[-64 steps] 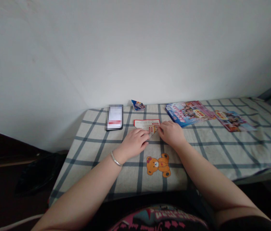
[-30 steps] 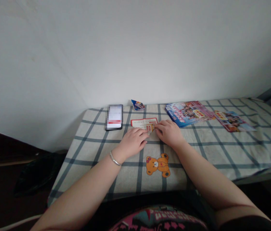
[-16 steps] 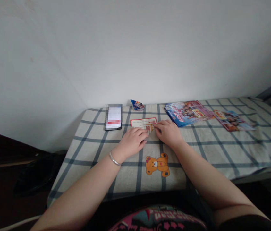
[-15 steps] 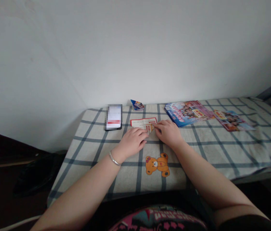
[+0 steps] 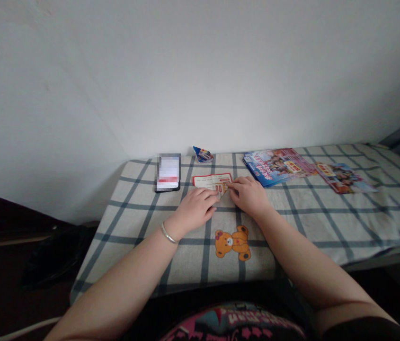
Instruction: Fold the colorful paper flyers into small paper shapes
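Observation:
A sheet of white paper with a red border, a printed flyer [image 5: 207, 180], lies folded on the checked cloth; its lower edge slants to the right. My left hand [image 5: 194, 207] rests on the lower left part of this flyer with its fingers stretched out, thumb apart. Bent fingers of my right hand [image 5: 250, 196] pinch the flyer's right corner, hiding that tip. Behind the flyer, near the wall, stands a small folded blue paper piece [image 5: 203, 155].
A phone [image 5: 168, 172] with a lit, partly blurred screen lies at the left. On the right are a stack of colourful flyers [image 5: 274, 166] and another flyer [image 5: 345, 178] beside it. The checked tablecloth [image 5: 132, 222] bears a printed bear. A white wall [image 5: 200, 71] rises behind.

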